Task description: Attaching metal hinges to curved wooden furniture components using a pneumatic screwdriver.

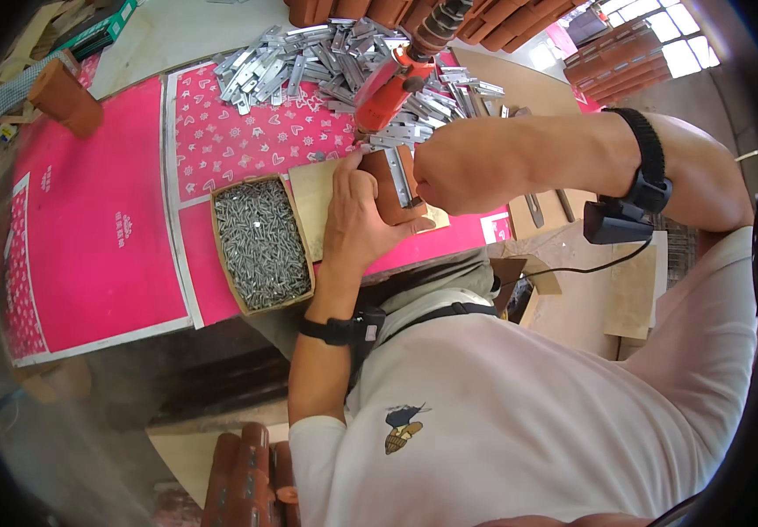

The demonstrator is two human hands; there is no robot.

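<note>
My left hand (353, 211) is wrapped round a short terracotta-coloured piece (392, 211), with its thumb along the near side. A silver metal strip with holes (398, 176) lies along the top of that piece. Against its right side my right hand (460, 167) is closed in a fist; what it grips, if anything, is hidden. Just beyond both hands a red power screwdriver (383, 97) stands at a slant, its lower end close to my left fingertips. Left of my left hand sits an open cardboard box (238, 303) full of small silver screws (260, 237).
Many loose metal strips (265, 70) are heaped at the back of the pink-covered table (107, 237). A brown tubular piece (67, 98) stands at the far left. Stacked brown pieces (620, 61) rise at back right, with more (252, 474) below left. A black cable (585, 268) hangs from my right wrist device.
</note>
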